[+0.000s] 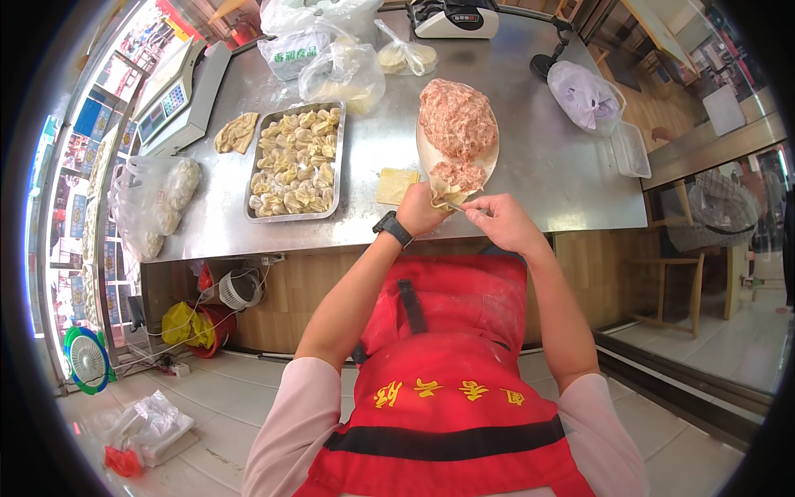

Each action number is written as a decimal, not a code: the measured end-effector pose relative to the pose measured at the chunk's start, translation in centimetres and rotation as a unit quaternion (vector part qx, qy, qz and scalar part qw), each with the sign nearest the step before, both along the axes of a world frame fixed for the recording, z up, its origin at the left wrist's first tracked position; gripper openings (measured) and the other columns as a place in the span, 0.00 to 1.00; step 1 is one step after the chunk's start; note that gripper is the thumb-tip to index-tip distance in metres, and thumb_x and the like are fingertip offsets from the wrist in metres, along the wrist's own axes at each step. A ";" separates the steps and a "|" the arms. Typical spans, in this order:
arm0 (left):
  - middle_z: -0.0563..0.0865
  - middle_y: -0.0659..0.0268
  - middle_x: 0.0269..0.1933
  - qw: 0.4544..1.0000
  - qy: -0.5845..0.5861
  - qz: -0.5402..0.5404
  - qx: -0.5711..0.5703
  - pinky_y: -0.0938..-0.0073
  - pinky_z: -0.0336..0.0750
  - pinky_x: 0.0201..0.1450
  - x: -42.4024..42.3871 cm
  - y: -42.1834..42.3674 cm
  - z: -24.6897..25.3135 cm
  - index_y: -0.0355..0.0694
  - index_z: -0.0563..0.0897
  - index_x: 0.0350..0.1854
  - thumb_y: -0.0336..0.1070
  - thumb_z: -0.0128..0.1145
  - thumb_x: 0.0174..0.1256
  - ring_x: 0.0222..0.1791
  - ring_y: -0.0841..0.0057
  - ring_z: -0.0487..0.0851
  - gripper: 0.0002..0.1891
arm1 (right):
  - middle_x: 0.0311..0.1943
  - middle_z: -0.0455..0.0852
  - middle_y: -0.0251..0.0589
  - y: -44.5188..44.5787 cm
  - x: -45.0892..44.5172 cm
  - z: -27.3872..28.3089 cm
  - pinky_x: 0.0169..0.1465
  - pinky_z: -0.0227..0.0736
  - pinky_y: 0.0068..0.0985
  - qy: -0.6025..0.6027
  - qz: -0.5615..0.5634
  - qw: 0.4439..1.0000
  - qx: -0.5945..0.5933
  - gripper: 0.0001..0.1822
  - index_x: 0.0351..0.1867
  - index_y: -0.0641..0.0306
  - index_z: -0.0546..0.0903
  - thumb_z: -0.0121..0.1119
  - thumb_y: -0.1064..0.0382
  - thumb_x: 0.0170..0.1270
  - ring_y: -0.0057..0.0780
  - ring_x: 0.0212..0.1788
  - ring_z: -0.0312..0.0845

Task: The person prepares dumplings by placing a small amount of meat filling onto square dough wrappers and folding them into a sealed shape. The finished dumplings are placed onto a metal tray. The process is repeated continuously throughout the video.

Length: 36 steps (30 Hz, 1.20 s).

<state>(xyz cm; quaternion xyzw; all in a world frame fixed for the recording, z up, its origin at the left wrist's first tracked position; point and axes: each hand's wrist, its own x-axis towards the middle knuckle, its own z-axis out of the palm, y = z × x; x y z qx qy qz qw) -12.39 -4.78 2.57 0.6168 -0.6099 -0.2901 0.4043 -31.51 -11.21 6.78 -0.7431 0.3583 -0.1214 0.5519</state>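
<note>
My left hand [420, 208], with a black watch at the wrist, holds a thin yellow dough wrapper [442, 191] that is gathered up around its filling. In my right hand [497, 222] is a slim metal utensil [455, 205], its tip at the wrapper; its exact kind is hard to tell. Just beyond, an oval plate [428, 146] carries a large mound of pink minced meat [458, 118], with a smaller loose heap at its near end. Left of the plate lies a stack of square yellow wrappers [396, 186]. Farther left, a metal tray [341, 149] holds rows of filled dumplings [295, 163].
A steel table [372, 140] bears a weighing scale [177, 102], a bag of pale contents [155, 202] and a dough piece [236, 132] on the left. Plastic bags [341, 74] and a white-and-black machine [456, 22] stand behind. A bag [586, 96] and plastic tub [630, 149] sit right.
</note>
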 end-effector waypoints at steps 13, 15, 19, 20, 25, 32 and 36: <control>0.85 0.50 0.33 0.999 -0.043 0.007 -0.005 0.61 0.76 0.38 0.6 1.3 -3.2 0.38 0.83 0.35 0.27 0.61 0.53 0.35 0.51 0.83 0.07 | 0.31 0.88 0.44 -1.1 0.8 1.6 0.40 0.74 0.25 0.064 0.084 0.994 -0.025 0.15 0.45 0.70 0.85 0.58 0.61 0.65 0.22 0.34 0.81; 0.85 0.51 0.33 0.998 -0.039 0.043 -0.015 0.63 0.76 0.38 2.4 1.0 -3.5 0.38 0.84 0.36 0.27 0.61 0.55 0.34 0.53 0.83 0.06 | 0.33 0.88 0.41 -2.0 -0.6 2.3 0.41 0.73 0.24 0.016 0.080 0.996 -0.033 0.15 0.46 0.70 0.85 0.58 0.61 0.65 0.20 0.36 0.79; 0.84 0.61 0.24 0.990 0.092 0.073 0.080 0.74 0.74 0.30 7.6 2.2 -0.6 0.34 0.84 0.31 0.35 0.61 0.64 0.22 0.75 0.79 0.08 | 0.33 0.87 0.33 -2.8 -5.2 3.7 0.42 0.71 0.21 0.099 -0.017 0.995 0.011 0.15 0.48 0.70 0.84 0.58 0.62 0.66 0.16 0.36 0.74; 0.81 0.66 0.21 0.975 0.180 0.086 0.099 0.78 0.71 0.25 8.9 2.8 0.1 0.33 0.82 0.26 0.39 0.61 0.65 0.20 0.82 0.76 0.14 | 0.31 0.85 0.31 -3.1 -7.1 2.1 0.39 0.70 0.21 0.093 -0.025 0.995 -0.002 0.15 0.49 0.70 0.84 0.58 0.62 0.67 0.15 0.34 0.73; 0.70 0.67 0.11 0.844 0.289 0.429 0.142 0.74 0.62 0.16 14.6 3.1 3.4 0.38 0.69 0.11 0.59 0.37 0.75 0.11 0.79 0.67 0.35 | 0.23 0.76 0.23 -0.9 -12.1 -0.5 0.29 0.62 0.16 0.129 -0.109 0.982 0.090 0.15 0.51 0.69 0.84 0.58 0.62 0.67 0.11 0.24 0.65; 0.84 0.51 0.24 0.870 -0.028 0.492 -0.013 0.56 0.70 0.41 30.9 0.1 0.9 0.29 0.83 0.26 0.70 0.32 0.71 0.32 0.56 0.82 0.43 | 0.20 0.71 0.20 0.8 -11.1 -1.3 0.24 0.53 0.14 0.085 -0.119 0.979 0.139 0.16 0.51 0.68 0.84 0.58 0.61 0.68 0.08 0.21 0.60; 0.86 0.51 0.32 0.853 0.010 0.519 -0.047 0.58 0.71 0.42 33.3 2.4 0.5 0.31 0.84 0.34 0.66 0.34 0.73 0.36 0.61 0.83 0.38 | 0.20 0.69 0.19 0.0 -10.6 -2.2 0.23 0.51 0.13 0.035 -0.115 0.982 0.145 0.16 0.52 0.68 0.83 0.57 0.60 0.68 0.08 0.20 0.58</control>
